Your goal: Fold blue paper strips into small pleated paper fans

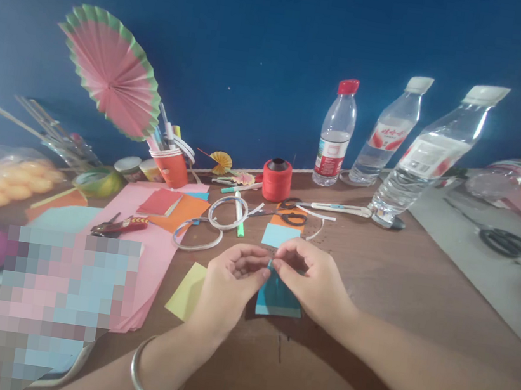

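My left hand (232, 284) and my right hand (318, 286) meet at the middle of the table, fingertips pinched together. Between them they grip the top of a small piece of teal paper (279, 301), whose lower part hangs or lies below the fingers with a lighter strip along its near edge. How the paper is folded behind my fingertips is hidden. A yellow paper square (185, 292) lies partly behind my left hand. Just beyond my fingers is a light blue paper square (280, 236), lying over an orange one.
Black-handled scissors (292, 217), a utility knife (340, 209), a green marker (239, 214) and a red tape roll (276, 181) lie farther back. Water bottles (334, 144) stand at the wall. Pink sheets (161, 271) and a paper cup (170, 167) with a paper fan (113, 73) are left.
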`<state>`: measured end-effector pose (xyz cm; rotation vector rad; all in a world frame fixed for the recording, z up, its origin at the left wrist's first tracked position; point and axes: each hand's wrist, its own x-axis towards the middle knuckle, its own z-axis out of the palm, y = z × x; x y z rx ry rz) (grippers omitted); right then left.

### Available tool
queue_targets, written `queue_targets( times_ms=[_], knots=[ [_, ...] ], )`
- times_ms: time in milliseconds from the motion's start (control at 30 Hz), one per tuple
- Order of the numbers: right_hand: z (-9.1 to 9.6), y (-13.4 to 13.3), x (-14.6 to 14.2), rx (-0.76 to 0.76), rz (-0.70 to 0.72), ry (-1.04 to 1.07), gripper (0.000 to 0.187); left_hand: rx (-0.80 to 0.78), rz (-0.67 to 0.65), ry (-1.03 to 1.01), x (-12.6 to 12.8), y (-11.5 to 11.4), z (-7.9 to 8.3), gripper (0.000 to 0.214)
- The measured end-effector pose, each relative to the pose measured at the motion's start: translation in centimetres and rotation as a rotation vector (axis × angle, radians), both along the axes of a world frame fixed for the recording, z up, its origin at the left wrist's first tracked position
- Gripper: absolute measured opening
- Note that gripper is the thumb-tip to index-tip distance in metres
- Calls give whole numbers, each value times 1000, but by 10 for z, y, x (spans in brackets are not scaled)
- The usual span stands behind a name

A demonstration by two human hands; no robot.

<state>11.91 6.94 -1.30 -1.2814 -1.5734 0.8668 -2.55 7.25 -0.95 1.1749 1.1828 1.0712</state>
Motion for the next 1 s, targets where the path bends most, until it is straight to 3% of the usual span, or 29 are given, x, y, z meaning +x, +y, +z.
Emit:
queue_targets(
  times_ms=[367, 567, 800, 1000],
  knots=[
    [1, -2, 0, 27, 4, -42, 5, -25, -11, -85, 0, -2, 1, 20],
    [3, -5, -2, 21, 39, -35, 5, 23, 107, -60, 0, 0, -4, 18],
    [-2, 2, -1, -33, -71, 50, 9, 102, 208, -95, -4, 5, -8, 18],
    [0, 7, 1, -96, -60, 51, 8, 175, 262, -74, -3, 8, -6, 15]
  ],
)
